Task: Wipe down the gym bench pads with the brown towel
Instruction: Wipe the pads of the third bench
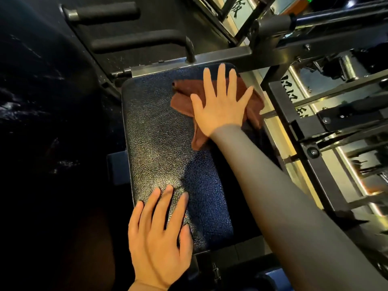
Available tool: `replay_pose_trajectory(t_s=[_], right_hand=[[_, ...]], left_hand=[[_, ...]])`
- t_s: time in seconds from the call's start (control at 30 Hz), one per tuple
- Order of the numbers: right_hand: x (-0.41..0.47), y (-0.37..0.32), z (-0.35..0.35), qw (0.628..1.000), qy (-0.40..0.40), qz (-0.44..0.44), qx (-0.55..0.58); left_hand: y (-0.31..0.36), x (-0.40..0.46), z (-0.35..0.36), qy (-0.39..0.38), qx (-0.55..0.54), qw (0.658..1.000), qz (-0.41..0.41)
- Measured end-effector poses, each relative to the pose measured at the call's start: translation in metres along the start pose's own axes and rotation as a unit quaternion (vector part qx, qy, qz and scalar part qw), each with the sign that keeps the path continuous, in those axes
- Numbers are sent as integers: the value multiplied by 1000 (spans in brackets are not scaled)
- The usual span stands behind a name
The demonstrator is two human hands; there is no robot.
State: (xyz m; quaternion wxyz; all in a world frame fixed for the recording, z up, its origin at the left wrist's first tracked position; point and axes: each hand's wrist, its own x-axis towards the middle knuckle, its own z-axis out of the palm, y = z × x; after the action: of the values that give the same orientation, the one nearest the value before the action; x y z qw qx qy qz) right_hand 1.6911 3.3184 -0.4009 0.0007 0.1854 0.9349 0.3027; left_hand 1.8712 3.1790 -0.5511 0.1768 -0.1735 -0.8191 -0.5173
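Observation:
A dark blue textured bench pad fills the middle of the head view. The brown towel lies crumpled on the pad's far right corner. My right hand presses flat on the towel with fingers spread and straight; its grey-sleeved forearm crosses the pad's right side. My left hand rests flat on the pad's near left part, fingers straight, holding nothing. Part of the towel is hidden under my right palm.
A steel frame bar runs just beyond the pad's far edge. Two black foam-covered handles stick out at the upper left. A machine frame with metal rails stands close along the right. The floor to the left is dark.

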Motion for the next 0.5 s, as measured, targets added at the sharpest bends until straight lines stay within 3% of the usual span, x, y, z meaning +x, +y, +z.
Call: replay_pose_trajectory(t_s=[0.3, 0.5], right_hand=[[-151, 25, 4, 997, -39, -65, 13], [-106, 20, -4, 992, -98, -67, 40]], left_hand=[[4, 0, -8, -30, 13, 999, -19], [6, 2, -11, -41, 5, 999, -22]])
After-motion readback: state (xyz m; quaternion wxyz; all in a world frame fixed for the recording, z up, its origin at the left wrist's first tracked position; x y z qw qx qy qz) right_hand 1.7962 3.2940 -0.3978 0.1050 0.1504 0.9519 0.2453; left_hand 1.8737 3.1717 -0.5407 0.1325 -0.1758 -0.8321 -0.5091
